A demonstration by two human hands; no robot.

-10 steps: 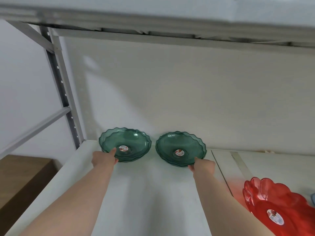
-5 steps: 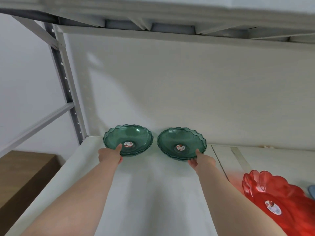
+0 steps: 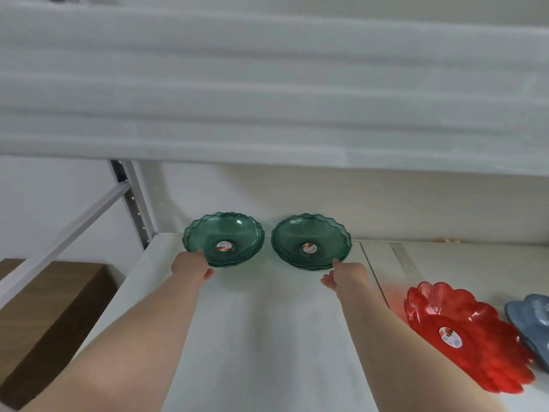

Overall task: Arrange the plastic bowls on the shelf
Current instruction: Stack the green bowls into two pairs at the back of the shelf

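Two translucent green scalloped bowls stand side by side at the back of the white shelf (image 3: 267, 337), against the wall. Each has a round sticker in its middle and a rim that looks doubled. My left hand (image 3: 190, 267) holds the front rim of the left green bowl (image 3: 225, 233), thumb on top and fingers beneath. My right hand (image 3: 346, 276) is at the front right rim of the right green bowl (image 3: 310, 236). Only its thumb tip touches the rim, and its fingers hang loose just off it.
A red scalloped bowl (image 3: 463, 337) lies on the shelf at the right, with a grey-blue bowl (image 3: 531, 325) beside it at the frame edge. The upper shelf board (image 3: 267, 84) hangs low overhead. A metal upright (image 3: 133, 203) marks the left end, and a brown box (image 3: 50, 316) sits below.
Both bowls have slid back to the wall. My view has dropped, so the upper shelf fills the top. My right fingers have come away from the right bowl's rim.
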